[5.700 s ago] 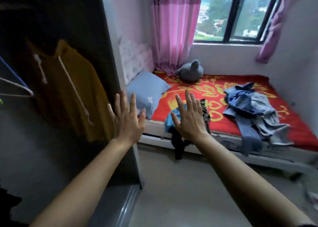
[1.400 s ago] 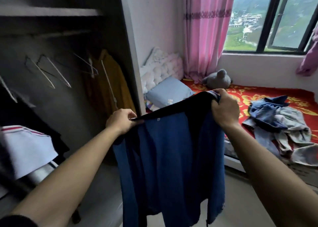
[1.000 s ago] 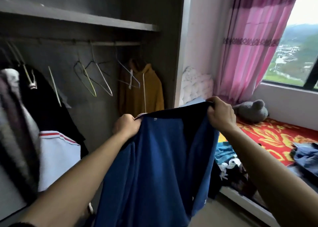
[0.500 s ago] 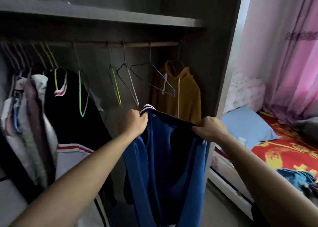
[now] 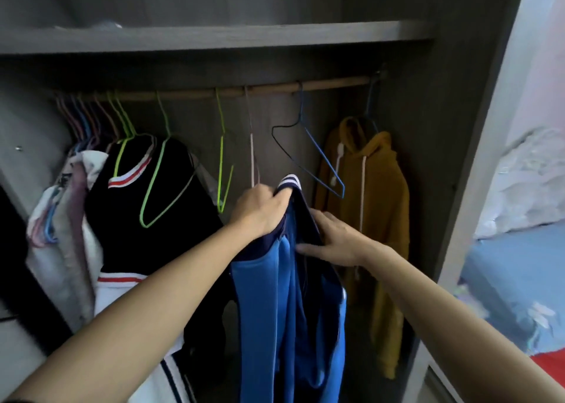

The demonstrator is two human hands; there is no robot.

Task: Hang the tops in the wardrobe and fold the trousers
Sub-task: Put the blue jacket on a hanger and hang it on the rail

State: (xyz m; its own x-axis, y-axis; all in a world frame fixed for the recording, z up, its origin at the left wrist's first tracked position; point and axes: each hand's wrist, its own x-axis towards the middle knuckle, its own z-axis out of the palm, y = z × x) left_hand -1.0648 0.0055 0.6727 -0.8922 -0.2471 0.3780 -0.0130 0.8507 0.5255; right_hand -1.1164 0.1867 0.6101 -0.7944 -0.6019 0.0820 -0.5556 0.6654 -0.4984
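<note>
Inside an open grey wardrobe (image 5: 428,127), a person holds up one blue top (image 5: 290,311) in front of the wooden hanging rail (image 5: 275,88). The left hand (image 5: 260,210) is closed in a fist around the top's dark collar, where a white-striped edge pokes out above the knuckles; the right hand (image 5: 333,240) lies just beside it, fingers extended and pressed flat against the dark fabric with the thumb underneath — whether it actually pinches the cloth cannot be told. The garment drops straight down between the two forearms, clear of the rail and on no hanger. Four bare wire hangers dangle from the middle of the rail: two green ones (image 5: 224,173), one pink (image 5: 252,146) directly above the left hand, and one blue (image 5: 308,155) tilted toward the right. At the rail's far right hangs one mustard hoodie (image 5: 373,194) with two white drawstrings. Left of the empty hangers hangs one black top (image 5: 146,188) with red-and-white trim on a green hanger, and beyond it a bunched cluster of pale garments (image 5: 61,219) under a crowd of pink, blue and green hooks — too tightly packed to count. One shelf (image 5: 214,35) spans the wardrobe above the rail. Past the wardrobe's right edge, one blue pillow (image 5: 513,280) rests on the bed.
</note>
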